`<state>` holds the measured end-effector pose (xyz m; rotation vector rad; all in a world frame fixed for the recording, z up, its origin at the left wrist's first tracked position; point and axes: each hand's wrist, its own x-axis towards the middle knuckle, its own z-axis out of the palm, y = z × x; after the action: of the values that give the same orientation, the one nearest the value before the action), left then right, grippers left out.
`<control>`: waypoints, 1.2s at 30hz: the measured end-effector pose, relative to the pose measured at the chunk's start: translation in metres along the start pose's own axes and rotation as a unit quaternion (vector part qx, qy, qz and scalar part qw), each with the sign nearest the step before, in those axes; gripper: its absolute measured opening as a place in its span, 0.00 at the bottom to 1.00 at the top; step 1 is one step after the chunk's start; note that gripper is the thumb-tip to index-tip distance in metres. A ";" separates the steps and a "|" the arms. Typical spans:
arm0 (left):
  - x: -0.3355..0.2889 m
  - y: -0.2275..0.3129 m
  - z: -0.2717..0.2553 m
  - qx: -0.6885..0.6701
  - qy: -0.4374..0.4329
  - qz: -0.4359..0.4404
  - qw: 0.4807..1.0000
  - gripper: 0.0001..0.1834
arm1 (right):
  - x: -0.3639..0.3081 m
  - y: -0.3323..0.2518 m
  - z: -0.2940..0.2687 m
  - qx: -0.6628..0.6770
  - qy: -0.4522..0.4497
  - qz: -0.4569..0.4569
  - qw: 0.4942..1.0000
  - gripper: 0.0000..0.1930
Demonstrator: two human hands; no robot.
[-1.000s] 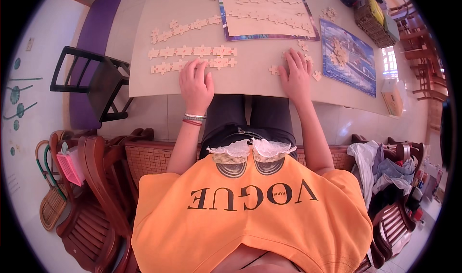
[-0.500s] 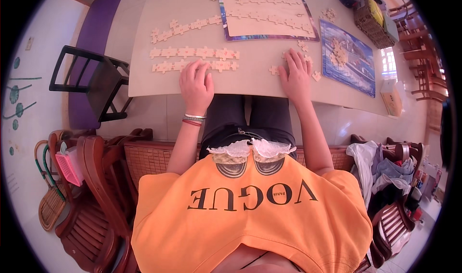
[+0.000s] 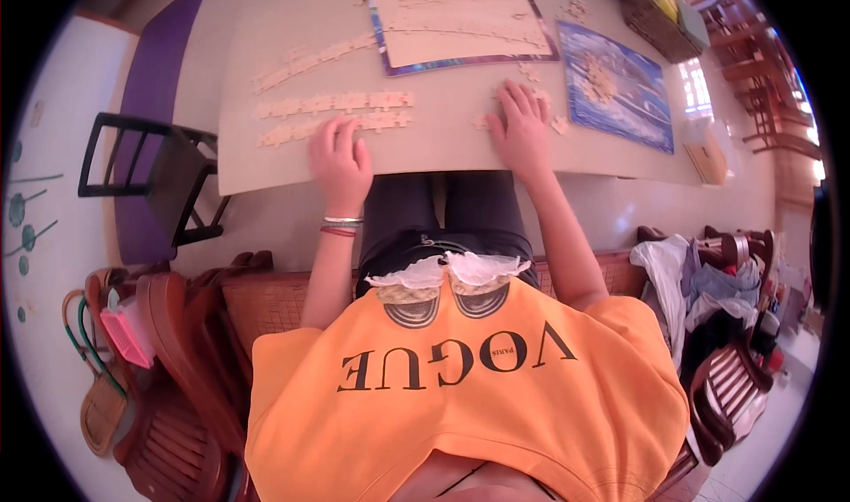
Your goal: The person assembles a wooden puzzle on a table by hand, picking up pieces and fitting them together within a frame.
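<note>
Two bare hands are seen from above at a table, where pale jigsaw pieces are laid out in joined rows. At centre left of the frame, a lower strip of linked pieces lies just under an upper strip; a slanted strip is set above both. The step in hand is judged to be the sorting and linking of pieces into rows; the next move seems to call for a loose piece to be picked up and matched to a row end.

The left hand is held palm down, its fingers loosely curved over the lower strip and its thumb set apart. The right hand is laid palm down right of centre, fingers extended and only slightly spread, thumb out to the left. Nothing is seen pinched in either; whether a piece is covered by the fingers cannot be told. Loose pieces are scattered around the right hand. At upper right, a pile of pieces is heaped on a blue picture sheet.
</note>
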<state>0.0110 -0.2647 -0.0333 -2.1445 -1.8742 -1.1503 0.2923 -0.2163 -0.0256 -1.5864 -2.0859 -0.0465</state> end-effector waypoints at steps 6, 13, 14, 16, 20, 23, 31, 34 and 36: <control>0.001 0.001 -0.002 0.019 0.011 -0.010 1.000 0.15 | -0.001 0.001 0.002 0.015 0.024 -0.001 1.000 0.21; -0.006 0.002 -0.009 0.009 -0.012 0.003 1.000 0.14 | -0.001 0.003 0.004 0.017 0.017 0.004 1.000 0.20; -0.008 0.003 -0.009 0.003 -0.016 0.000 1.000 0.14 | -0.001 0.003 0.004 0.020 0.017 0.001 1.000 0.20; -0.011 0.004 -0.010 0.011 -0.019 -0.002 1.000 0.14 | -0.001 0.004 0.004 0.013 0.015 0.000 1.000 0.20; -0.013 0.006 -0.011 0.004 -0.022 -0.007 1.000 0.14 | -0.002 0.004 0.004 0.015 0.007 -0.002 1.000 0.20; -0.013 0.004 -0.010 0.000 -0.021 -0.005 1.000 0.15 | -0.001 0.003 0.002 0.012 0.000 0.000 1.000 0.20; -0.011 0.005 -0.011 -0.005 -0.015 -0.001 1.000 0.14 | -0.002 0.005 0.004 0.008 0.005 -0.002 1.000 0.20; -0.011 0.008 -0.013 0.000 -0.014 0.003 1.000 0.14 | -0.001 0.004 0.003 0.008 0.003 0.000 1.000 0.20; -0.012 0.010 -0.015 0.000 -0.017 0.004 1.000 0.14 | -0.002 0.004 0.003 0.007 0.004 -0.001 1.000 0.20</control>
<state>0.0129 -0.2848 -0.0256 -2.1829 -1.8768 -1.1186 0.2953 -0.2152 -0.0303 -1.5739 -2.0778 -0.0384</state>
